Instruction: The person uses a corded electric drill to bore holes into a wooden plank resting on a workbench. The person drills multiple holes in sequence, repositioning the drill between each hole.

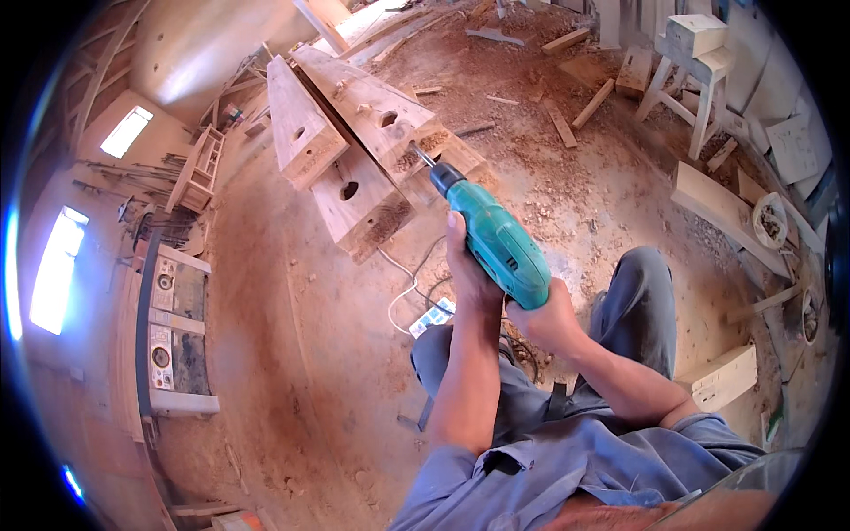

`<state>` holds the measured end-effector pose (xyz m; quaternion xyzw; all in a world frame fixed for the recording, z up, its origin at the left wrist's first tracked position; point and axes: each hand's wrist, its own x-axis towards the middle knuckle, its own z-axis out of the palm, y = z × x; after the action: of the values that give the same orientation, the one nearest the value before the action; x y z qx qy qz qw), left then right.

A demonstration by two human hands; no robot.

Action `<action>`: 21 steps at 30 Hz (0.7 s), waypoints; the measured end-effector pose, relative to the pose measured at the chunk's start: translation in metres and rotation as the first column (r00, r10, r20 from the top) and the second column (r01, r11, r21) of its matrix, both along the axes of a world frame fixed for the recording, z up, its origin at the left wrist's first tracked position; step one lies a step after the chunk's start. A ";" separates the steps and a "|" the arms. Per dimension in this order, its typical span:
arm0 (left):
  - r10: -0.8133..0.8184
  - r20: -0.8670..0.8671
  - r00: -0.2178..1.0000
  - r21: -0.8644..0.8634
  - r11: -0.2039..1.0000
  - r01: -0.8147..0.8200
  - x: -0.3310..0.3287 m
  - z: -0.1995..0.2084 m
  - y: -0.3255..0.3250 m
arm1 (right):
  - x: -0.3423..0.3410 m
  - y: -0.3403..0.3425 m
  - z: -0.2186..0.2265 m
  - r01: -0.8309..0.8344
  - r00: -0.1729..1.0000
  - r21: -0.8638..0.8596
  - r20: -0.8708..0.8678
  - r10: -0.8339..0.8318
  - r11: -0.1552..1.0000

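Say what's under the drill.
The left hand lies partly beneath the drill, thumb along its left side; the right hand shows at its rear end. The drill covers its handle and most fingers from view.

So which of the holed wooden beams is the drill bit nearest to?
The upper right beam: the bit is at its near end, while the upper left beam and lower holed beam sit further left.

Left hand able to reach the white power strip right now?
Probably not: the left hand is busy on the green drill, though nothing visible blocks the way to the power strip.
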<state>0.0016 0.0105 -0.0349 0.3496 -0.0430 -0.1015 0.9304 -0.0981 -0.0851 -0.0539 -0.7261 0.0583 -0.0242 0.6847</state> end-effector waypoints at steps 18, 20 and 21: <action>-0.060 -0.016 0.998 -0.084 0.995 0.058 0.017 -0.010 0.008 | 0.017 0.003 -0.003 0.009 1.000 0.005 0.014 -0.009 1.000; -0.073 0.021 0.997 -0.053 0.996 0.074 0.012 -0.006 0.009 | 0.010 0.002 0.000 -0.003 1.000 0.053 0.003 0.003 0.999; -0.072 0.012 0.997 -0.031 0.997 0.073 0.008 -0.004 0.008 | 0.007 0.002 0.002 0.000 1.000 0.063 -0.012 0.001 0.998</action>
<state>0.0092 0.0182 -0.0384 0.3335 -0.0624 -0.1326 0.9313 -0.0915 -0.0833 -0.0516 -0.7041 0.0630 -0.0180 0.7070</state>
